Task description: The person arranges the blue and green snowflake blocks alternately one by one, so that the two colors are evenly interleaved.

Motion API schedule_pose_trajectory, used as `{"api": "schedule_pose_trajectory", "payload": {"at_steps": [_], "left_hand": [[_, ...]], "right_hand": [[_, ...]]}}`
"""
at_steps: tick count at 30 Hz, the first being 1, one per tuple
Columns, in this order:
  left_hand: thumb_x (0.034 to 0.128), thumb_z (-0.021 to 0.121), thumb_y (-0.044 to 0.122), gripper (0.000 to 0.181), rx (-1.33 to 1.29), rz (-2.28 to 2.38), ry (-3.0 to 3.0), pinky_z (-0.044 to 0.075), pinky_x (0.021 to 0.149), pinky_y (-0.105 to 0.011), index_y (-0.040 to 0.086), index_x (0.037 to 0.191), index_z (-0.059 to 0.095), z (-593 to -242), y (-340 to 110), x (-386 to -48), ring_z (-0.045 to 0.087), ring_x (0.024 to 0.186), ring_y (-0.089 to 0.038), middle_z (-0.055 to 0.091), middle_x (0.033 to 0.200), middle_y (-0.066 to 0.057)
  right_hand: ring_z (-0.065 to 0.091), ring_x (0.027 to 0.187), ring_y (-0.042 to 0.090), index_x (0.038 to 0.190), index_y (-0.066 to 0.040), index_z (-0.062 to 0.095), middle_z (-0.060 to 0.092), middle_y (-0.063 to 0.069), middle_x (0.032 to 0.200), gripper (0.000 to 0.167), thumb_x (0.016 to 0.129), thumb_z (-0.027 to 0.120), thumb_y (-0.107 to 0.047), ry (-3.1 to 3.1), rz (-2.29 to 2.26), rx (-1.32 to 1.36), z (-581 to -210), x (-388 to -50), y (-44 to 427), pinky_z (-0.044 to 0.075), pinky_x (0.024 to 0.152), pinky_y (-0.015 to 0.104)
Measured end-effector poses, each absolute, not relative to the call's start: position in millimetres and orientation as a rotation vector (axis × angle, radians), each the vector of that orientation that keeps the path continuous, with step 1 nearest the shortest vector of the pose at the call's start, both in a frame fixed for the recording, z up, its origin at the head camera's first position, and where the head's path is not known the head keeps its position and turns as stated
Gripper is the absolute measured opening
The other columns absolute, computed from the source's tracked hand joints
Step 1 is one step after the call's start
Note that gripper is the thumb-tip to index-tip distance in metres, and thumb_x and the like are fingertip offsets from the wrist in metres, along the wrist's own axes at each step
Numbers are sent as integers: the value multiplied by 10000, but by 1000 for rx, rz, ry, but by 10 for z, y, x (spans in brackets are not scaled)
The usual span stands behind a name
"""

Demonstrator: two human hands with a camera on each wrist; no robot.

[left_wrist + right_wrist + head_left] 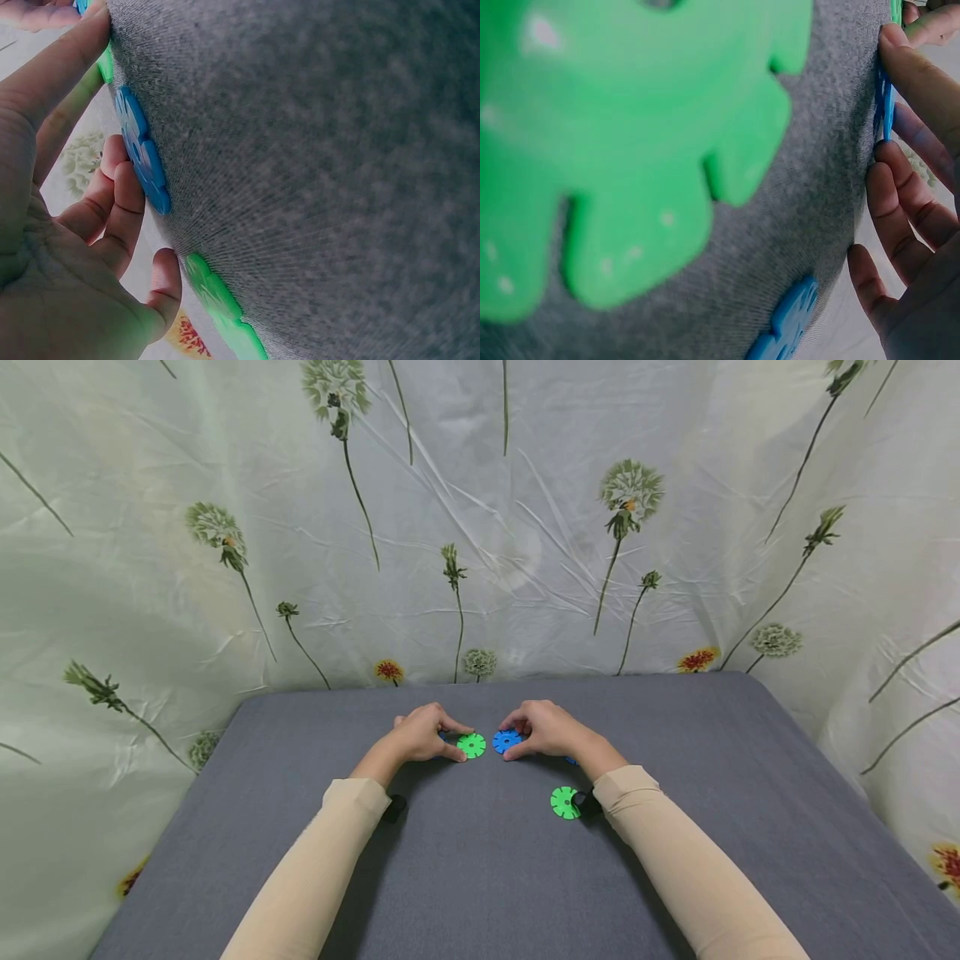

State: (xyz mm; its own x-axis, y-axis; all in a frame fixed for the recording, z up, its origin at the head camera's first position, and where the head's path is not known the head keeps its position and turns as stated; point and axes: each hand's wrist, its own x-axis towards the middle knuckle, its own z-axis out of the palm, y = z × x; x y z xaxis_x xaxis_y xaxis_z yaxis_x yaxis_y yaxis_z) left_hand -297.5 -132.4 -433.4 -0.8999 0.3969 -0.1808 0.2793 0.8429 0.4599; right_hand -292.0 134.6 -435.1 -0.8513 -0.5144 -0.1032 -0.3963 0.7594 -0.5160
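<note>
In the head view my left hand (422, 733) has its thumb and index finger on opposite edges of a green notched disc (472, 746). Opposite it, my right hand (546, 729) pinches a blue notched disc (507, 741) in the same way. A small gap separates these two discs, both at table level. Beneath the left fingers lies another blue disc (142, 150), with a green disc (225, 307) nearer the left wrist camera. Another green disc (564, 802) sits by the right wrist, and a blue disc (784, 322) lies under the right hand, partly hidden.
A grey cloth-covered table (480, 877) spreads out under both arms. Behind it hangs a pale curtain (510, 527) printed with dandelions, meeting the table's far edge. Black wrist cameras show below the left cuff (394, 808) and the right cuff (588, 802).
</note>
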Motion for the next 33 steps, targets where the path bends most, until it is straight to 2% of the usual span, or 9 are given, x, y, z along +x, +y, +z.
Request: {"api": "schedule_pose_trajectory", "payload": {"at_steps": [10,17,26,33], "left_hand": [[840,935,390,424,513,628,2753,310,874,-461,417,1245,811,-4363,-1325,-2999,628,1127,-200,719,1308,26],[840,936,383,422,506,633,2753,317,895,-478,410,1243,814,-4347,-1319,-2984,628,1143,-210,716,1341,21],[843,936,378,423,524,635,2754,308,868,-466,400,1247,815,-4338,-1333,-2982,621,1081,-191,731,1313,22],[838,940,370,423,512,635,2754,314,880,-474,397,1242,818,-4321,-1323,-2973,623,1094,-206,727,1308,14]], "right_hand": [[617,982,152,1310,-164,780,665,18,1091,483,896,896,-386,2718,-692,-712,-4360,-2926,1339,538,927,375],[606,971,160,1311,-164,779,659,28,1087,479,900,894,-382,2719,-689,-709,-4340,-2922,1330,531,912,374],[615,1000,170,1310,-166,778,676,35,1120,476,901,893,-381,2722,-684,-705,-4331,-2915,1329,533,932,392],[630,1024,177,1316,-161,772,693,45,1149,490,901,890,-394,2713,-681,-715,-4324,-2917,1327,540,947,403]]}}
